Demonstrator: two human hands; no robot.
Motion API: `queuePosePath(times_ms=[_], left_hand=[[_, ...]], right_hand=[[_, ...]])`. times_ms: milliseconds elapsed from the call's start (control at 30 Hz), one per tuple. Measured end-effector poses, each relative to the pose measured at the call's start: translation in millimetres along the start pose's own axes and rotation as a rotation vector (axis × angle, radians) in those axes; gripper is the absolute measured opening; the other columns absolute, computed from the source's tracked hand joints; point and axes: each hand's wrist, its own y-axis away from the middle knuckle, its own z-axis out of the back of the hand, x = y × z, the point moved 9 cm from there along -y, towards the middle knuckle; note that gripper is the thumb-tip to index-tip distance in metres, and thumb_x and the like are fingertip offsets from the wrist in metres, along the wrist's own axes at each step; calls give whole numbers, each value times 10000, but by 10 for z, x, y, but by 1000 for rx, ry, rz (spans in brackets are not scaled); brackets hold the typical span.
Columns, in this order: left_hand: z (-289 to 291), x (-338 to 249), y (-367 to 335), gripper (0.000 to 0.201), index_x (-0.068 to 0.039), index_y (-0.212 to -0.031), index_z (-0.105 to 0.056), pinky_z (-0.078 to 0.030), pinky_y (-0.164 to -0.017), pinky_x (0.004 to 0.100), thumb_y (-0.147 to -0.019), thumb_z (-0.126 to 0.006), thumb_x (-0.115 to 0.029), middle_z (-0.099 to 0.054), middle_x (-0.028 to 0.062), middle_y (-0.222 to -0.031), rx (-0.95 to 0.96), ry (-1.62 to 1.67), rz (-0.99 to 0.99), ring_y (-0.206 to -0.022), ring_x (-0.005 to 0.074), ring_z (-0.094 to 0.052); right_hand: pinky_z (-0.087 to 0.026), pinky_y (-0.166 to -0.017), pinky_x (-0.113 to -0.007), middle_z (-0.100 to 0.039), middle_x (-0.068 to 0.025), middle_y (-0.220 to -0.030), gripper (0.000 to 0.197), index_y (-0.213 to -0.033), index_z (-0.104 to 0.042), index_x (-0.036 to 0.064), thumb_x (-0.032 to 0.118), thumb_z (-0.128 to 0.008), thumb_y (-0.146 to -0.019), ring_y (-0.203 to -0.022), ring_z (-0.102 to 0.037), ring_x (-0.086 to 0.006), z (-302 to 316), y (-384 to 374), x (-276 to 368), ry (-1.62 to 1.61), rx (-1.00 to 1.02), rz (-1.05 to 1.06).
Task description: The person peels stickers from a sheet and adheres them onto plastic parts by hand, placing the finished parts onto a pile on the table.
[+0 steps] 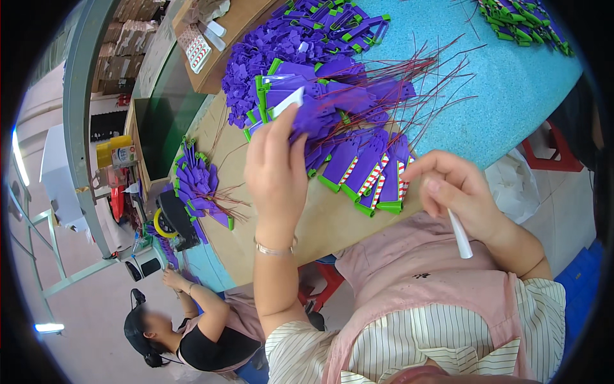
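My left hand (275,176) is raised over the near-left part of the table, its fingers closed on a purple plastic piece (310,118) that is blurred by motion. A white strip (288,104) shows at its fingertips; whether the hand grips it too is unclear. My right hand (457,195) is closed on a narrow white strip (459,237) that hangs down below the thumb. Between the hands, several purple pieces with green ends (364,169) lie fanned out, some bearing red-and-white striped tape (374,176). Thin dark red wires (441,83) trail from the pieces beyond them.
A heap of small purple parts (256,67) and purple-green pieces (345,22) cover the far table. Another bunch (198,182) lies left. A cardboard box (220,54) holds a striped sticker sheet (197,52). A co-worker (204,333) sits at left beside a tape dispenser (173,221). A red stool (550,153) stands right.
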Motion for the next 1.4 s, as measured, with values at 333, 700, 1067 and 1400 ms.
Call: queuePosePath(times_ms=[333, 700, 1067, 1400], left_hand=[[274, 313, 178, 376, -62, -1125, -522, -450, -575, 289, -763, -593, 11, -620, 101, -880, -183, -188, 230, -728, 201, -606], [-190, -576, 799, 329, 25, -1066, -510, -429, -641, 234, -749, -602, 27, -524, 99, -913, -51, 857, 399, -763, 132, -513], [-525, -439, 1045, 100, -35, -920, -463, -401, -670, 190, -859, -532, -73, -531, 2, -824, -7, 1664, 956, -727, 45, -487], [-383, -496, 1005, 133, -16, -933, -461, -420, -658, 185, -842, -553, -44, -542, 20, -833, -34, 1473, 751, -742, 50, -515]], right_hand=[[-345, -509, -176, -472, 24, -618, 154, -956, -547, 3, 117, -488, -870, -555, -431, -34, -157, 12, -129, 66, 63, -65], [-377, -541, -174, -513, 7, -665, 160, -884, -558, 5, 160, -516, -878, -603, -470, -34, -202, 47, -123, 38, -40, 14], [-396, -463, -181, -557, -23, -606, 234, -672, -492, 31, 153, -523, -869, -530, -525, -51, -179, 106, -203, 62, -46, -130], [-392, -444, -182, -556, -29, -587, 242, -650, -480, 36, 142, -527, -863, -501, -517, -50, -158, 155, -222, 38, -64, -119]])
